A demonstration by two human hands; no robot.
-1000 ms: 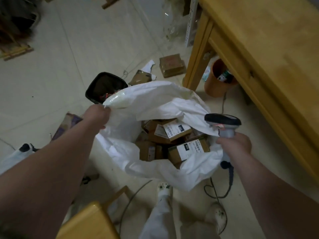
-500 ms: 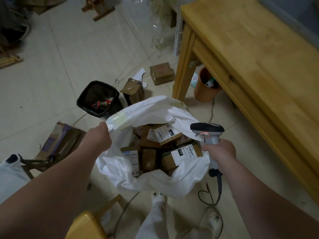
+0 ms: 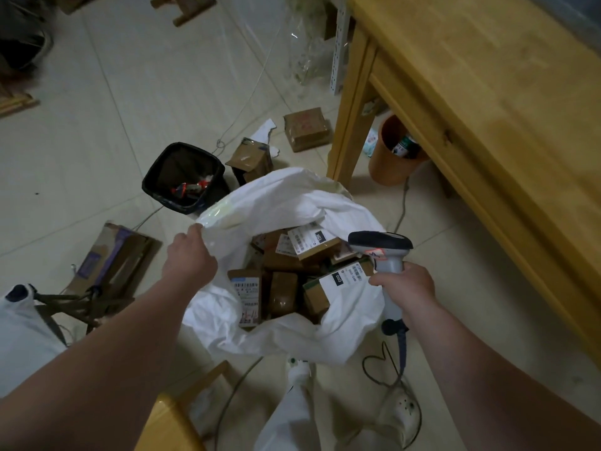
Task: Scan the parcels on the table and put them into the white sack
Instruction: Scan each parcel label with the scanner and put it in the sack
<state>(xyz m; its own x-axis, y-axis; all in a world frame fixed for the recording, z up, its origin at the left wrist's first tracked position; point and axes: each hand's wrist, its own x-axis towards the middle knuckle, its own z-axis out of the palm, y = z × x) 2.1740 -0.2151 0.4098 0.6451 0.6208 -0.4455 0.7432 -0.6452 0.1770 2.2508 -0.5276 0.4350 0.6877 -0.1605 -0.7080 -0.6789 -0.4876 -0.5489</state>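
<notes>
Parcels [image 3: 283,291] of brown card fill the open white sack [image 3: 286,196] on the floor, between the two hands. One label [image 3: 344,279], just beside the right fingers, has a black patch reading "060"; other print is too small to read. The left hand [image 3: 190,258] grips the sack rim. The right hand [image 3: 406,288] wraps the scanner [image 3: 382,245] handle. Open floor separates it from the counter [image 3: 487,125] edge. A black bin [image 3: 185,177] stands just beyond the left fingers.

We log the white sack [image 3: 292,203] as thin woven plastic, faintly shiny. Its parcels [image 3: 283,292]: matt brown cardboard, white paper labels, glossy tape. Scanner [image 3: 385,263] at the sack's 3 o'clock: smooth grey plastic. Table [image 3: 487,109] at 1 o'clock: varnished pale wood. Floor tiles [image 3: 113,125]: smooth, satin.
</notes>
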